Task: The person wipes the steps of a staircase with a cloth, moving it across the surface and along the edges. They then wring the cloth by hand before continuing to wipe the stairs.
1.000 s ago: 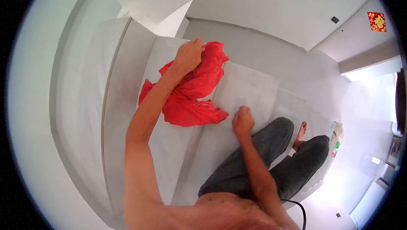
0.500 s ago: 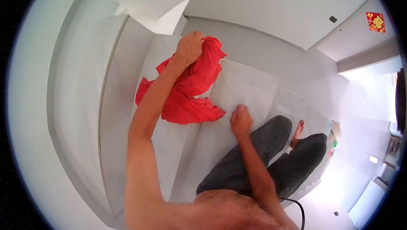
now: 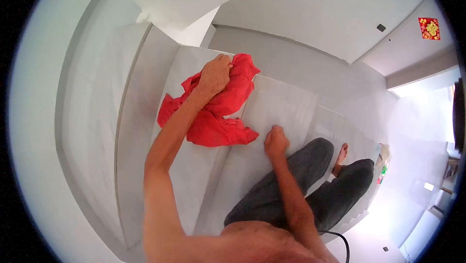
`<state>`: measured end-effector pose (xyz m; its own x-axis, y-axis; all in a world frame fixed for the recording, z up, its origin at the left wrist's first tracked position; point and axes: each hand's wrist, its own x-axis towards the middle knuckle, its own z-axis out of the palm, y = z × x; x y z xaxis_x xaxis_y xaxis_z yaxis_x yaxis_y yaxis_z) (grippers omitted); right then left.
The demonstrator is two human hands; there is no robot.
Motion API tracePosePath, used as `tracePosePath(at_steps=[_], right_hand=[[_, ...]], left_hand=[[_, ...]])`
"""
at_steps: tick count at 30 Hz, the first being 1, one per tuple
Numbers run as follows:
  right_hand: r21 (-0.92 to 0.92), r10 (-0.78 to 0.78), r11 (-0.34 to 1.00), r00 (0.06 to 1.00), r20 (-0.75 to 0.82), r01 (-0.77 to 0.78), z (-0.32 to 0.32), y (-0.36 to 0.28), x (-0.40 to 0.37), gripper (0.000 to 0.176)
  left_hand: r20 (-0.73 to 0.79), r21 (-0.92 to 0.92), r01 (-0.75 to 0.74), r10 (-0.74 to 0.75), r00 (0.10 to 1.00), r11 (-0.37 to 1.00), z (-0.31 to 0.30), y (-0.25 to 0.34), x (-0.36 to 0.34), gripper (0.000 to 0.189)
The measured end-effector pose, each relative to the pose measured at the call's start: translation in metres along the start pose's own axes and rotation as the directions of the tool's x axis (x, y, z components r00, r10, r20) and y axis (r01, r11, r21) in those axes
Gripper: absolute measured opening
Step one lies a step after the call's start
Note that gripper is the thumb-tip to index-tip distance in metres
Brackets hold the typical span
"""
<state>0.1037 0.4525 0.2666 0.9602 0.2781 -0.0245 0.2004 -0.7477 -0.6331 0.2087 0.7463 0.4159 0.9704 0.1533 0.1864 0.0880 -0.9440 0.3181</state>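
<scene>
The person's bare left arm [image 3: 170,151] is slanting forward, elbow bent, with the left grip [image 3: 216,74] facing knuckles-up, fingers [image 3: 224,59] curling inward. The bare right arm [image 3: 297,200] is angling over a thigh [image 3: 262,202], the right grip [image 3: 276,141] forming a fist.

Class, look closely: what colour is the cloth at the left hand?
The cloth is red, best seen in the head view.

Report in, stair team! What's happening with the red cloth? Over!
Left hand curled on red cloth; right hand closed, not touching it. Cloth bunched on stairs. Dark cable off to the side, clear of cloth.
</scene>
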Motion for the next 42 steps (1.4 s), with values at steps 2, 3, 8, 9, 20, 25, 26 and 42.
tracePosePath(at_steps=[2, 3, 8, 9, 20, 25, 26, 42], right_hand=[[0.031, -0.005, 1.000, 1.000, -0.028, 0.006, 0.005, -0.004, 0.000, 0.010], [0.037, -0.008, 0.999, 0.999, -0.033, 0.010, 0.004, -0.002, -0.003, 0.010], [0.027, -0.017, 0.999, 0.999, -0.041, 0.018, -0.007, -0.003, -0.003, 0.010], [0.015, -0.014, 1.000, 0.999, -0.029, 0.015, -0.003, 0.003, -0.004, 0.010], [0.043, -0.047, 0.998, 0.996, -0.075, 0.050, -0.002, 0.010, -0.004, 0.009], [0.027, -0.026, 0.999, 0.996, -0.080, 0.028, 0.006, 0.009, -0.007, 0.009], [0.026, -0.021, 0.999, 0.998, -0.064, 0.023, 0.006, 0.009, -0.009, 0.009], [0.191, -0.335, 0.912, 0.928, -0.162, 0.363, -0.055, -0.162, 0.184, 0.035]], left_hand=[[-0.013, -0.005, 0.015, -0.015, 1.000, 1.000, 0.002, -0.007, 0.009, 0.015], [-0.019, 0.017, 0.015, -0.015, 1.000, 1.000, 0.005, -0.008, 0.017, 0.013], [-0.042, 0.059, 0.012, -0.010, 0.999, 0.998, 0.008, 0.000, 0.022, 0.012], [-0.053, 0.012, 0.019, -0.018, 0.998, 1.000, 0.006, 0.007, 0.012, 0.013], [-0.068, -0.012, 0.074, -0.075, 0.995, 0.997, 0.011, 0.005, 0.012, 0.013], [-0.030, -0.068, -0.055, 0.053, 0.998, 0.996, -0.011, 0.016, -0.049, 0.010], [-0.019, -0.078, -0.061, 0.060, 0.998, 0.995, -0.015, 0.018, -0.052, 0.009], [-0.027, -0.219, 0.116, -0.124, 0.992, 0.969, -0.020, 0.021, -0.040, 0.017]])
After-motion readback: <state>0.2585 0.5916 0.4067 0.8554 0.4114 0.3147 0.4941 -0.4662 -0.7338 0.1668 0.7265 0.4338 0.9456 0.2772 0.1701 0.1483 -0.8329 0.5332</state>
